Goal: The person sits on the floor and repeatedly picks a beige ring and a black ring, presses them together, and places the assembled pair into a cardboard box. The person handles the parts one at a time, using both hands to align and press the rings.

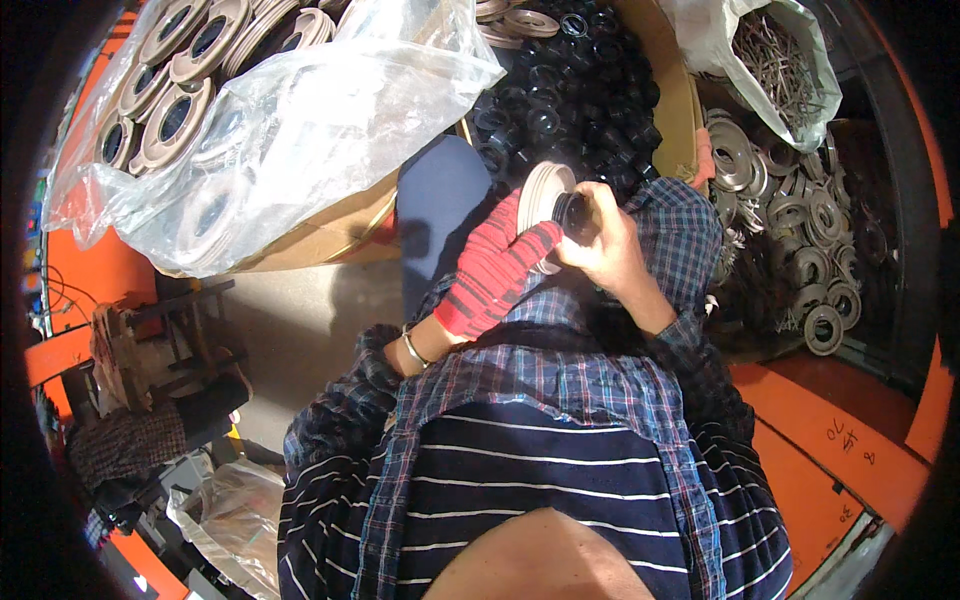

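Above my lap, my left hand [492, 268], in a red and black striped glove, is closed around a beige grooved ring-shaped disc [543, 192] tilted on edge. My bare right hand [608, 243] pinches a round black plastic part [571, 213] at the middle of the disc's right face. The two pieces touch; whether the black part sits inside the disc's hole is hidden by my fingers. Just beyond my hands, a heap of similar black plastic parts [545, 95] fills a cardboard box [680, 95].
At the far left, beige discs with dark centres [180, 115] lie in a box lined with a clear plastic bag [370, 85]. To the right are a white sack of thin metal pieces [815, 65] and piled metal rings [820, 215]. Orange metal panels [830, 430] flank me.
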A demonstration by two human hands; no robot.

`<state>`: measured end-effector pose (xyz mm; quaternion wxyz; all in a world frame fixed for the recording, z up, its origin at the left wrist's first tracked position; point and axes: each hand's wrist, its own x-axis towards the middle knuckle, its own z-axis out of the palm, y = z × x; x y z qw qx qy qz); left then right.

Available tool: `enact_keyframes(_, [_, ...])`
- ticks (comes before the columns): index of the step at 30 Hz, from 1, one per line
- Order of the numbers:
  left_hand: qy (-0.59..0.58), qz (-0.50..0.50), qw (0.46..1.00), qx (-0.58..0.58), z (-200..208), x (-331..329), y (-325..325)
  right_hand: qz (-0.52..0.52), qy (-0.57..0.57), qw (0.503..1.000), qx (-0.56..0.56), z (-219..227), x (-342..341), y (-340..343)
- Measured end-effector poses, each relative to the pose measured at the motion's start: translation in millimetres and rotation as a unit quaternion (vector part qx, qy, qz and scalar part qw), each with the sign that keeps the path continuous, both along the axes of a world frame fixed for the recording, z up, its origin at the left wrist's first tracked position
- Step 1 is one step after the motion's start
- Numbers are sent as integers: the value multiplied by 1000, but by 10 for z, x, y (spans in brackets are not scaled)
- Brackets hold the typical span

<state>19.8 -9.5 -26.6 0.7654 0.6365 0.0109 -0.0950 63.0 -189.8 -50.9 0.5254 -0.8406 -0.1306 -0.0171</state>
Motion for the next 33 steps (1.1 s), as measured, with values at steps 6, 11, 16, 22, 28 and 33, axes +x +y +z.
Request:
enact_keyframes(6, [-356, 8, 886, 296, -53, 38, -93, -80, 402, 781, 472, 37, -86, 197])
enact_keyframes(11, [-230, 3, 941, 247, -181, 50, 68, -10, 413, 876, 249, 96, -12, -54])
enact_keyframes(16, [-242, 20, 926, 290, -6, 7, 87, 40, -58, 997, 20, 33, 0, -82])
enact_keyframes(22, [-441, -86, 822, 351, 149, 114, 198, 68, 470, 638, 607, 47, -110, 106])
enact_keyframes(28, [-445, -12, 815, 371, 910, 224, 895, 110, 385, 866, 298, 103, 186, -9])
enact_keyframes(33, [-399, 332, 580, 627, 2013, 797, 1693, 52, 380, 914, 129, -66, 522, -146])
